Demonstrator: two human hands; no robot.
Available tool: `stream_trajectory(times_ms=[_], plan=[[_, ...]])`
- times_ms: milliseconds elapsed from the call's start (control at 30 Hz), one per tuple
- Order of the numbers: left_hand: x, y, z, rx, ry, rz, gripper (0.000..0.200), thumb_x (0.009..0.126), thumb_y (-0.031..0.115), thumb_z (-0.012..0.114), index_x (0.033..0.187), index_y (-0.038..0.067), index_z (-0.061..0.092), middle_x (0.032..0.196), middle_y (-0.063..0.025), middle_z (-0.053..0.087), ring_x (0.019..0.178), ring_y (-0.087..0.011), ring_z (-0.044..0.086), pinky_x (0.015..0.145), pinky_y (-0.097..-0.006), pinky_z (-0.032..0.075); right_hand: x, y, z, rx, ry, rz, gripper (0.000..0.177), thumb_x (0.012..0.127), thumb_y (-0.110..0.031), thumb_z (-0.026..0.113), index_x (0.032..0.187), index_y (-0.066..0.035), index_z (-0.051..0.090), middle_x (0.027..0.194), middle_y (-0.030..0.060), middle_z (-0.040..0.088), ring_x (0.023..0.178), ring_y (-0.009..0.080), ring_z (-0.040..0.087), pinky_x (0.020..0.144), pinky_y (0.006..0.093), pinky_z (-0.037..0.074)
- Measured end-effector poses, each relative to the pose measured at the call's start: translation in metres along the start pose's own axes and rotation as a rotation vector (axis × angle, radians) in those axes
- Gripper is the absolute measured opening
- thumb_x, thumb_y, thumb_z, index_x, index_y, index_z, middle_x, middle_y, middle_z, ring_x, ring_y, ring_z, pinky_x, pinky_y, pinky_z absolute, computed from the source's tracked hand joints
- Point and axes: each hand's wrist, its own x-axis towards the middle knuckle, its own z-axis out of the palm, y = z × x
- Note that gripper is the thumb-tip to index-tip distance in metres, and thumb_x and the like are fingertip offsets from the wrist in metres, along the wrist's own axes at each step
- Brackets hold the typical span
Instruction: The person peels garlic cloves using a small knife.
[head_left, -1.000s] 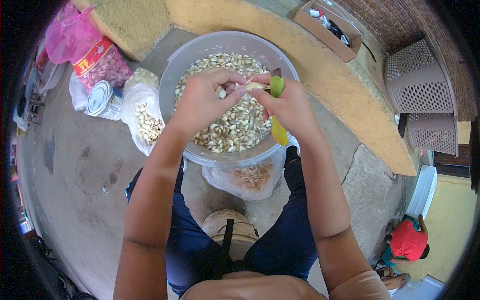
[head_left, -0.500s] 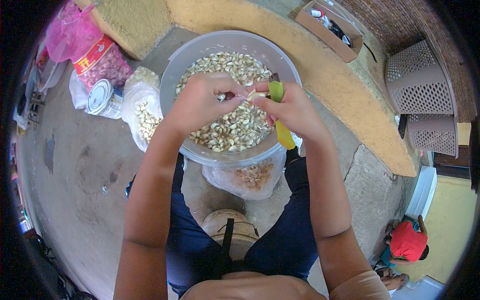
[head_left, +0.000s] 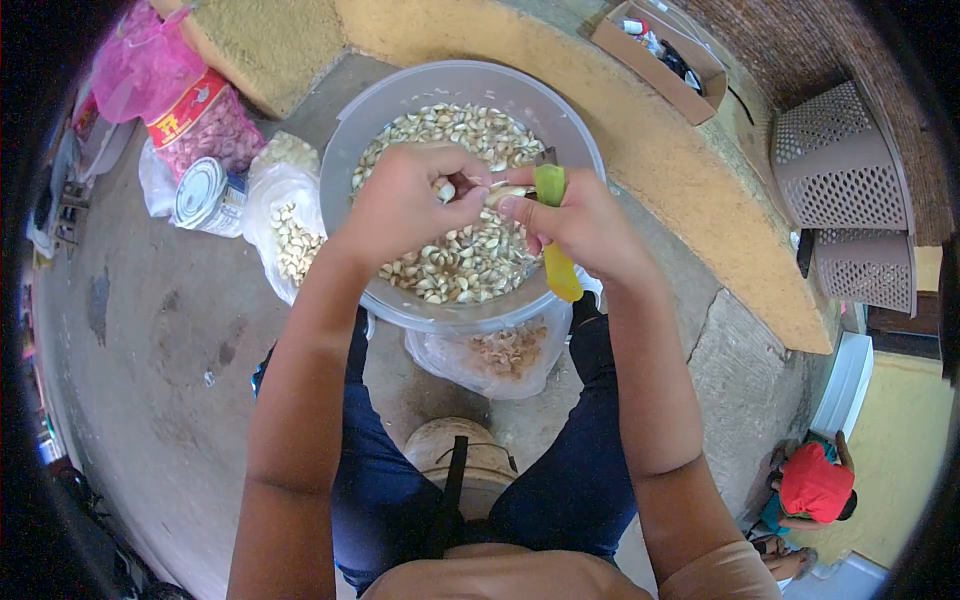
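Above a large grey basin (head_left: 345, 150) of garlic cloves (head_left: 465, 270) in liquid, my two hands meet at a garlic clove (head_left: 508, 194). My left hand (head_left: 410, 200) is closed, its thumb and fingertips pinched at the near end of that clove. Another pale clove (head_left: 445, 190) shows inside the curl of its fingers. My right hand (head_left: 580, 220) is wrapped round a small knife (head_left: 562, 275) with a yellow-green handle, and its thumb presses on the same clove. Most of the knife's blade is hidden; a dark tip shows above the fingers.
A plastic bag of peels (head_left: 505, 355) lies under the basin's near rim. Left stand a bag of cloves (head_left: 293, 245), a can (head_left: 208, 195) and a pink net sack (head_left: 205, 130). A low wall (head_left: 690, 210) curves along the right. Farther off is a person in red (head_left: 815, 483).
My left fingers have shifted slightly on the clove, and the clove in their curl shows more. The knife handle has tipped and moved a little lower.
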Motion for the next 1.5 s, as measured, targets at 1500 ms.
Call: stream_trajectory(times_ms=[1500], plan=[[0.002, -0.001, 0.013, -0.303, 0.096, -0.324, 0.009, 0.069, 0.007, 0.058, 0.076, 0.002, 0.057, 0.063, -0.0016, 0.054, 0.055, -0.0068, 0.048, 0.049, -0.0215, 0.039, 0.001, 0.002, 0.004, 0.202, 0.108, 0.034, 0.028, 0.069, -0.005, 0.066, 0.096, 0.0, 0.06, 0.068, 0.0013, 0.057, 0.05, 0.0064, 0.047, 0.045, 0.0199, 0.038]])
